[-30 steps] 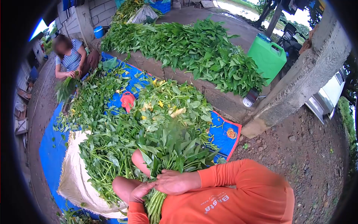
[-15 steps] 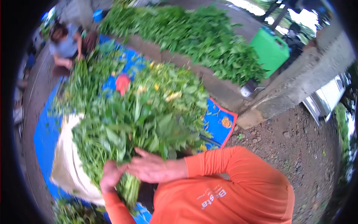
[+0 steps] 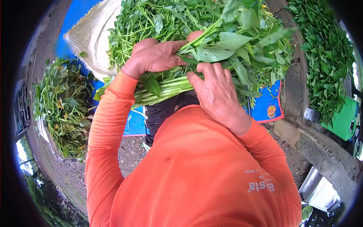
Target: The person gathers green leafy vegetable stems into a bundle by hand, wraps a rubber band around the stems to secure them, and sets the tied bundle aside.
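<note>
A bundle of leafy greens [image 3: 164, 89] lies across my lap, its pale green stems pointing left and its broad leaves spreading to the upper right. My left hand [image 3: 157, 56] grips the bundle from above, fingers curled round it and fingertips hidden among leaves. Beside it, my right hand [image 3: 217, 90] presses on the stems near the leaves, with its fingers bent over them. A heap of loose greens [image 3: 147, 19] lies beyond my knees.
A pale sack [image 3: 99, 36] rests on a blue tarp [image 3: 134, 123] at upper left. Another pile of greens [image 3: 66, 109] sits at left. Rubber bands [image 3: 271, 110] lie on the tarp. At right are stacked greens [image 3: 325, 56], a green jerrycan [image 3: 342, 119] and a concrete post [image 3: 325, 151].
The view has tilted down and turned toward my body. The bundle now lies more sideways, and my hands have moved apart along it. The person seated at far left is out of view.
</note>
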Motion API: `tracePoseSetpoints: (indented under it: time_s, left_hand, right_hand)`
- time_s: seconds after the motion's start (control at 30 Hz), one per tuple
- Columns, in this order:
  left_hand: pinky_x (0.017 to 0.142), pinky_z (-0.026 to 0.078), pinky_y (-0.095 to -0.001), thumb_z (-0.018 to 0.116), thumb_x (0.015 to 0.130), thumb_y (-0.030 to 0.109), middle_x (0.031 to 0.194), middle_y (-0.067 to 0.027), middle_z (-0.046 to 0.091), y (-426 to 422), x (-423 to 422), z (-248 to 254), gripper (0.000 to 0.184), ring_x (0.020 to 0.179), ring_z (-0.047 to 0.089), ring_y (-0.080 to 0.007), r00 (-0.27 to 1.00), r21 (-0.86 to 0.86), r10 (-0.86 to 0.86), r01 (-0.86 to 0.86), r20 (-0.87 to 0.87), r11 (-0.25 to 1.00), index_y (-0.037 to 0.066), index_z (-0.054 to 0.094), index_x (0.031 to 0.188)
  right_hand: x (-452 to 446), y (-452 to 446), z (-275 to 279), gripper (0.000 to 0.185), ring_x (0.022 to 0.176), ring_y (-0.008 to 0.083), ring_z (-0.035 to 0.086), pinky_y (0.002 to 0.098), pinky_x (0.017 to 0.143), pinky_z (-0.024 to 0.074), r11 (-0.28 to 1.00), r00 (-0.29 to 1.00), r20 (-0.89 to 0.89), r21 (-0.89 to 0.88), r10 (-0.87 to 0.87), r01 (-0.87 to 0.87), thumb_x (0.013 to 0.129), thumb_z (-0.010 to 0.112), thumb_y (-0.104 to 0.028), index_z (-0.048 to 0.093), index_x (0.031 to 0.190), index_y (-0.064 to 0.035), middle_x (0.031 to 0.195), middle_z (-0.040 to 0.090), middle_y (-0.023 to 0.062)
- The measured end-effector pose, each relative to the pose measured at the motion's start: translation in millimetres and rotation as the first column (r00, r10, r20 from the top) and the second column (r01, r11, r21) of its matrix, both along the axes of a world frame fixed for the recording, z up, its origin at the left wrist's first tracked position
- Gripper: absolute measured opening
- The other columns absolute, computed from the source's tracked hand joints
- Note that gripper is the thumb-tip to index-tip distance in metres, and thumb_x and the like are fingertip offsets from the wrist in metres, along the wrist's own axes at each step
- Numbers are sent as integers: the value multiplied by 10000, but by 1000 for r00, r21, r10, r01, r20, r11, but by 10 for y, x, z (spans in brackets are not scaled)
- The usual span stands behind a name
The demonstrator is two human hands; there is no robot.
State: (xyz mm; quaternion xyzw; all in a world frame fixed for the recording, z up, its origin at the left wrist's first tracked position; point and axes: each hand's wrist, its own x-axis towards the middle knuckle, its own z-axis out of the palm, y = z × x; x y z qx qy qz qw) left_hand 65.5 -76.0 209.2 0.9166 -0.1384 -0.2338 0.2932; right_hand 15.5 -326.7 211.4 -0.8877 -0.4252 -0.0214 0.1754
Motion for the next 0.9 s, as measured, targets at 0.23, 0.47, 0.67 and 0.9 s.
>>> tracePoseSetpoints:
  time_s: [0.23, 0.47, 0.67, 0.9]
  left_hand:
    - [814, 575, -371, 672, 1074, 409, 1007, -175, 778, -42, -140, -215, 665, 894, 760, -228, 998, -228, 57, -60, -21, 972, 33, 475, 1586]
    - [763, 587, -510, 689, 1028, 270, 1131, -229, 742, -242, -388, -251, 600, 906, 743, -415, 964, 1, -70, 72, 256, 997, 140, 459, 1567]
    - [733, 591, -500, 726, 989, 265, 1090, -198, 747, -443, -501, 68, 664, 904, 748, -415, 963, 224, -81, 22, 255, 974, 246, 450, 1592]
    - [1002, 555, -448, 753, 993, 382, 1343, -166, 708, 100, -519, 115, 732, 1176, 709, -333, 996, -301, 58, -77, -71, 951, -7, 492, 1555]
  right_hand:
    - [34, -73, -40, 259, 1009, 291, 569, 445, 839, 443, 992, 978, -178, -40, 111, -120, 908, 625, -98, 700, 1154, -79, 1057, 609, 86]
    - [263, -274, 625, 394, 1274, 350, 622, 447, 1043, 516, 915, 731, -555, 179, 397, -362, 970, 650, -103, 694, 1356, -41, 1316, 682, 140]
    - [1890, 298, 898, 615, 1336, 290, 624, 425, 1070, 510, 927, 743, -627, 374, 235, 22, 1033, 671, -376, 552, 1513, -12, 1411, 674, 168]
    - [1233, 180, -149, 895, 1393, 409, 569, 537, 1128, 466, 837, 686, -670, -176, 284, -518, 952, 729, -509, 383, 1637, -49, 1525, 589, 212]
